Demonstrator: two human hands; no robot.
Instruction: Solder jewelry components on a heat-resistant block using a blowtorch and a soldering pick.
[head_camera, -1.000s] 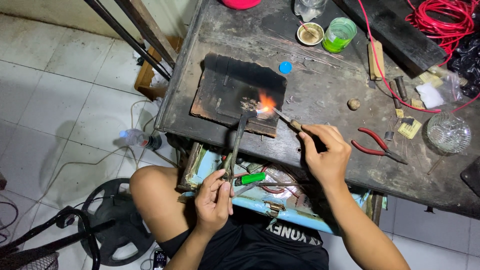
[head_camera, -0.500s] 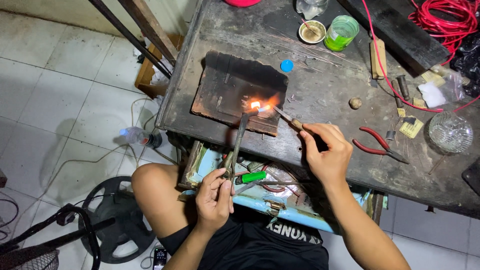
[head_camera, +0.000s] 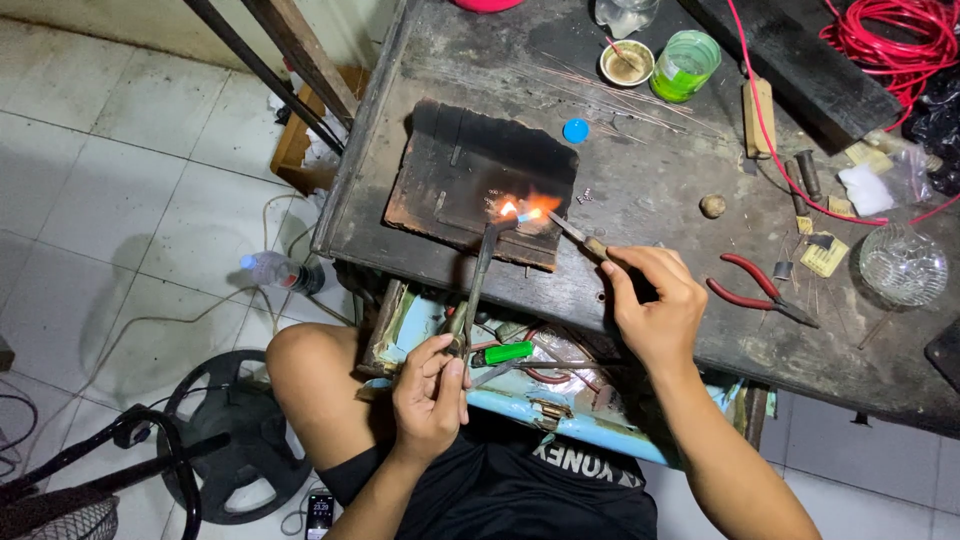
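- A dark fan base (head_camera: 235, 430) stands on the tiled floor, far left of the charred block and below it in the picture, beside the person's bare knee.
- A clear plastic bottle (head_camera: 278, 272) with a blue cap lies on the floor, left of the charred block, just off the edge of the surface (head_camera: 640, 200).
- The left hand (head_camera: 430, 395) sits below the charred block, off the near edge of the surface, fingers curled tight round the lower end of a thin metal torch (head_camera: 478, 280).
- The torch runs up from that hand to the charred block, its tip at the near right part of the block, where a small orange and blue flame (head_camera: 525, 208) burns.
- The charred block (head_camera: 480, 180), a dark, burnt slab, lies flat near the left front edge of the surface.
- A green lighter (head_camera: 503, 353) lies in the open blue drawer (head_camera: 520, 400) below the charred block, just right of the left hand.
- A small blue cap (head_camera: 575, 130) lies just beside the block's upper right corner.
- The right hand (head_camera: 655, 305) is right of the charred block, closed round the handle of a slim pick (head_camera: 578, 238) whose point reaches the flame.
- A green cup (head_camera: 686, 65) and a small round dish (head_camera: 626, 62) stand well beyond the block, up and to the right.
- Red-handled pliers (head_camera: 755, 290) lie right of the right hand, far from the block.
- A glass bowl (head_camera: 903, 265) and coiled red wire (head_camera: 885, 35) are farthest right of the block.
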